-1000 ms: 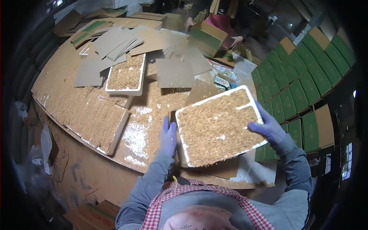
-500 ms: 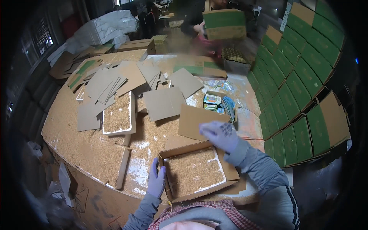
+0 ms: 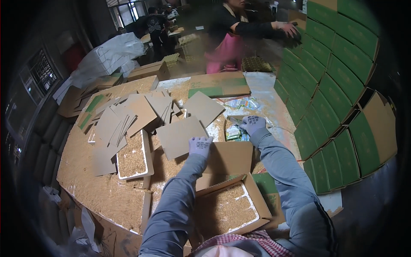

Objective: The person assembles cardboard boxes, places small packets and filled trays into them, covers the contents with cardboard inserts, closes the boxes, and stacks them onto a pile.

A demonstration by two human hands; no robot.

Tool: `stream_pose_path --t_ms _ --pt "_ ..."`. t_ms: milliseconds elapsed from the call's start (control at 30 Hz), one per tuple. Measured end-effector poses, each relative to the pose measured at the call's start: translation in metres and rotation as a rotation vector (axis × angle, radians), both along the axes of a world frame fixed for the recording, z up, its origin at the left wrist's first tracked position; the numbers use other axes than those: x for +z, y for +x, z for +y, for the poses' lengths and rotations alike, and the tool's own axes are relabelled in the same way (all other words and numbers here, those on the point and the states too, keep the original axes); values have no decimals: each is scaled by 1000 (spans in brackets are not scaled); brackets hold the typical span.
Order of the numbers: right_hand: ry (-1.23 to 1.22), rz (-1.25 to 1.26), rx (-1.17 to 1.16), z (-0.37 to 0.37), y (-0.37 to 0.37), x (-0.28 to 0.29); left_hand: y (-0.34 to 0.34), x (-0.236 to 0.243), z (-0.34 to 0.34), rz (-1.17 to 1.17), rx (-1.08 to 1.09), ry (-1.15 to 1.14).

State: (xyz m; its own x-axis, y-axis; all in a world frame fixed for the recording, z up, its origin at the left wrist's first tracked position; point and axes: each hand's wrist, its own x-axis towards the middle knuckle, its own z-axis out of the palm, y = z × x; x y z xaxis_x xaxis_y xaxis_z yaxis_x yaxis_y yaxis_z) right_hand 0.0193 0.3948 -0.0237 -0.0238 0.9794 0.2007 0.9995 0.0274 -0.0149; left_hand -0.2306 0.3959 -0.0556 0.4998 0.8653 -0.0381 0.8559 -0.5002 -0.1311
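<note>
Both my hands wear pale purple gloves. My left hand [image 3: 200,147] has its fingers curled over the lower right corner of a grey cardboard sheet [image 3: 180,135]. My right hand [image 3: 254,125] reaches into a small box of colourful packets [image 3: 233,133]; its fingers are closed, and what they hold is hidden. Close to my body sits an open cardboard box [image 3: 260,205], with a white foam tray [image 3: 250,203] inside it, filled with sawdust-like material [image 3: 222,210]. A brown cardboard flap or sheet [image 3: 233,157] lies between that box and the packets.
Grey cardboard sheets [image 3: 107,128] pile up on the left, beside another filled foam tray [image 3: 132,160]. Loose sawdust [image 3: 94,180] covers much of the table. Green and brown boxes [image 3: 338,90] form a tall stack on the right. Beyond the table, a person in a pink apron [image 3: 224,51] reaches toward it.
My left hand has left the box's side and moved forward to the grey sheet. My right hand has moved forward to the packets. The other person has moved a box to the stack.
</note>
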Motion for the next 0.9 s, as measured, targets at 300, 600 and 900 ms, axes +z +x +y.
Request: stream_pose_path --t_ms 300,600,900 --pt "54 660 -78 -46 77 1 -68 136 -199 -331 -224 270" --pt "-77 204 -135 -78 48 34 -79 114 -225 -443 -231 443" --pt "221 715 -35 -157 21 76 -180 114 -100 -783 361 195"
